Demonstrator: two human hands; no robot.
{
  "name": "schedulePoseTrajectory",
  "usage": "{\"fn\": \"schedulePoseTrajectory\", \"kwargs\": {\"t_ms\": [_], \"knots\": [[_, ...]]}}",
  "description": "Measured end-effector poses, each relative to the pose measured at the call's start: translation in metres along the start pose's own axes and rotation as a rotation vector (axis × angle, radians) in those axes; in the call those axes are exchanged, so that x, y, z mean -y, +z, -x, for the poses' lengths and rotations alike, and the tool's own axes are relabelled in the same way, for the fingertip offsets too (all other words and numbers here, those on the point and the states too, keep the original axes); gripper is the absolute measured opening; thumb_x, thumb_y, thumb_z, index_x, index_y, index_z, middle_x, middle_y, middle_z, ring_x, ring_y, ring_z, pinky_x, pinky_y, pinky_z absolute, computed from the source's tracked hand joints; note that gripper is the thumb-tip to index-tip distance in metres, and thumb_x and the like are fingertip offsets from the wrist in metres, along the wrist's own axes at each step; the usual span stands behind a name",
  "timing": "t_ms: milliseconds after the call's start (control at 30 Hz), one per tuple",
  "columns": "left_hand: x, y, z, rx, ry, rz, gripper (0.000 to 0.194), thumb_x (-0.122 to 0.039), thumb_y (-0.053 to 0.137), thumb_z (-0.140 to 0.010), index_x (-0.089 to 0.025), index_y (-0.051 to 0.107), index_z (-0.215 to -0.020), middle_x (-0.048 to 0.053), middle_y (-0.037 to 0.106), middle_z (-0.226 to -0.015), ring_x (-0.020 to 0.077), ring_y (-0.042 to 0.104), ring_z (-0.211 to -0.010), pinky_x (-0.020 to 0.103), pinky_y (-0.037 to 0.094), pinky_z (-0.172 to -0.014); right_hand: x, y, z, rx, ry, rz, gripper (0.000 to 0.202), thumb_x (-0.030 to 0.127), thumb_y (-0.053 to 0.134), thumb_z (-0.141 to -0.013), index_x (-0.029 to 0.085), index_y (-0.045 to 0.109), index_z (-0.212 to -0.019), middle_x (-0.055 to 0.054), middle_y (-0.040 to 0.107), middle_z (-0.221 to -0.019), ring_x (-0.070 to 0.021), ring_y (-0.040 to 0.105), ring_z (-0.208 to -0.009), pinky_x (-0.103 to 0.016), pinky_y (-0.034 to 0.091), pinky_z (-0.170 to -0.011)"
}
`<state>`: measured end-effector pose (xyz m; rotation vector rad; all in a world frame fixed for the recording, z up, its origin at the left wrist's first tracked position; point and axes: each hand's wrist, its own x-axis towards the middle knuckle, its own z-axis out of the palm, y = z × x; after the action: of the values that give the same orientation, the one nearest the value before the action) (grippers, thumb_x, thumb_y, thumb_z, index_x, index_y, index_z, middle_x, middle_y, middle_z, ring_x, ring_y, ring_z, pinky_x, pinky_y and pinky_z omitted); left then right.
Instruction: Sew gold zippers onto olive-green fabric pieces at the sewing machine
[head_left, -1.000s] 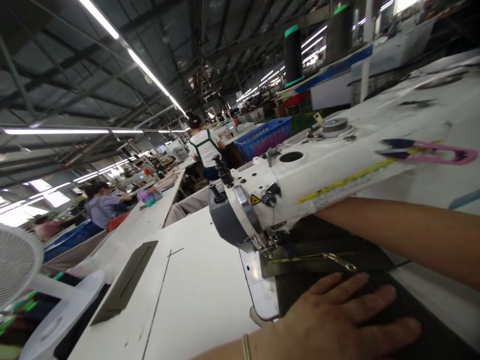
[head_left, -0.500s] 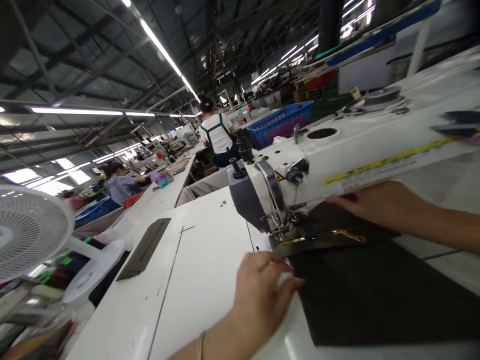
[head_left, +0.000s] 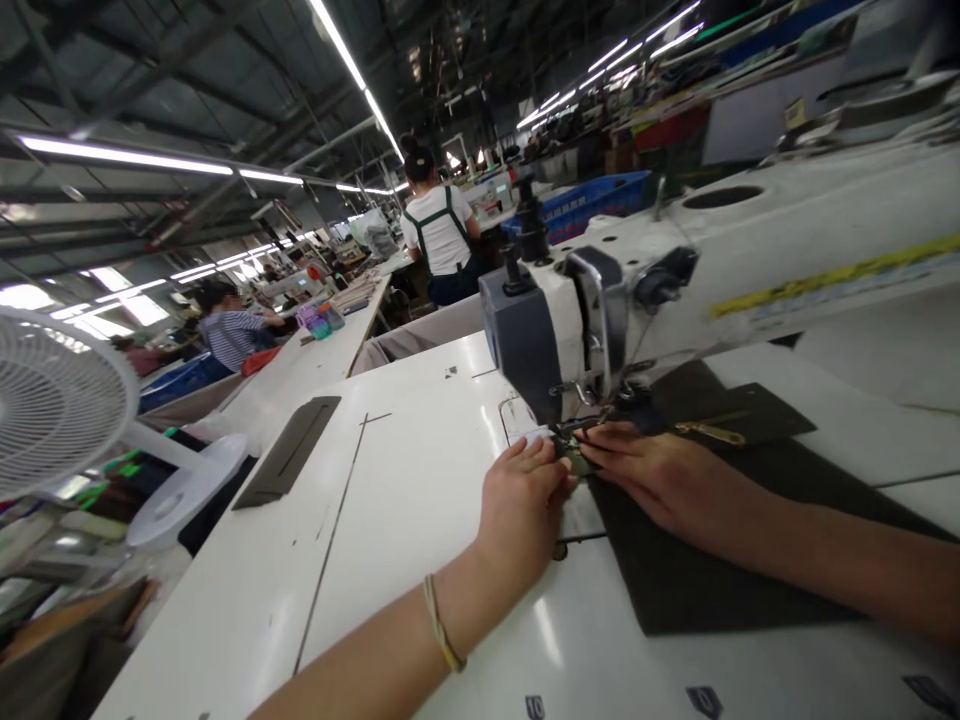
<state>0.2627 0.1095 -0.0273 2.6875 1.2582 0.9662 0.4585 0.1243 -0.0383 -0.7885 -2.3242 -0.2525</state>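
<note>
A dark olive fabric panel (head_left: 675, 590) lies under the head of a white sewing machine (head_left: 592, 330). On its upper part is a zipper with a gold pull (head_left: 716, 433). My left hand (head_left: 525, 500), a band at its wrist, pinches the panel's left edge just in front of the presser foot; the thumb is mostly hidden. Close beside it, my right hand (head_left: 667, 480) has its fingers pressed together on the fabric by the needle area, thumb out of sight. The fingertips of both hands nearly meet, and the needle itself cannot be made out.
A flat olive strip (head_left: 289, 450) rests on the white tabletop (head_left: 420, 460) to the left. Beyond it stands a white fan (head_left: 64, 400). Two people sit at farther tables, one in a white shirt (head_left: 439, 230). A blue crate (head_left: 585, 205) is behind the machine.
My right hand has come from behind the fabric, beside the machine arm, to the presser foot. My left fingers have drawn in at the edge. The view has shifted slightly.
</note>
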Motion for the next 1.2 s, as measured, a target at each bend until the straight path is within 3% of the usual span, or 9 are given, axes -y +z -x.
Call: {"fn": "schedulePoseTrajectory", "kwargs": {"t_ms": [200,433,700,1200], "knots": [[0.003,0.001,-0.004,-0.002,0.084,0.014,0.011,-0.016,0.057,-0.09,-0.016,0.067,-0.083,0.009,0.071,-0.097,0.0204,0.067,-0.097,0.034,0.051,-0.095,-0.001,-0.003,-0.001,0.084,0.016,-0.066,0.029,0.009,0.038,-0.09,0.012,0.065,-0.101,-0.012,0.068,-0.107,-0.0217,0.065,-0.098,-0.036,0.054,-0.087],[-0.001,0.0,-0.006,0.036,0.144,-0.102,0.016,-0.015,0.051,-0.092,-0.014,0.064,-0.083,0.011,0.07,-0.097,0.0224,0.066,-0.098,0.038,0.05,-0.095,-0.001,-0.008,-0.005,0.076,0.002,-0.078,0.032,0.005,0.037,-0.088,0.011,0.065,-0.101,-0.012,0.069,-0.103,-0.0216,0.066,-0.095,-0.034,0.055,-0.084],[0.001,0.0,-0.011,0.016,0.17,-0.088,0.013,-0.014,0.051,-0.09,-0.015,0.062,-0.083,0.01,0.07,-0.093,0.023,0.067,-0.093,0.039,0.054,-0.089,0.003,-0.01,-0.011,0.003,0.028,-0.106,0.03,0.003,0.04,-0.084,0.013,0.066,-0.094,-0.01,0.07,-0.098,-0.0171,0.067,-0.085,-0.028,0.055,-0.078],[0.007,0.003,-0.014,0.008,0.14,-0.074,0.013,-0.017,0.052,-0.092,-0.016,0.056,-0.08,0.009,0.07,-0.085,0.0216,0.068,-0.086,0.037,0.053,-0.087,-0.003,-0.006,-0.011,0.054,0.058,-0.125,0.028,0.004,0.04,-0.084,0.017,0.064,-0.09,-0.007,0.069,-0.089,-0.0182,0.066,-0.082,-0.029,0.053,-0.075]]}}
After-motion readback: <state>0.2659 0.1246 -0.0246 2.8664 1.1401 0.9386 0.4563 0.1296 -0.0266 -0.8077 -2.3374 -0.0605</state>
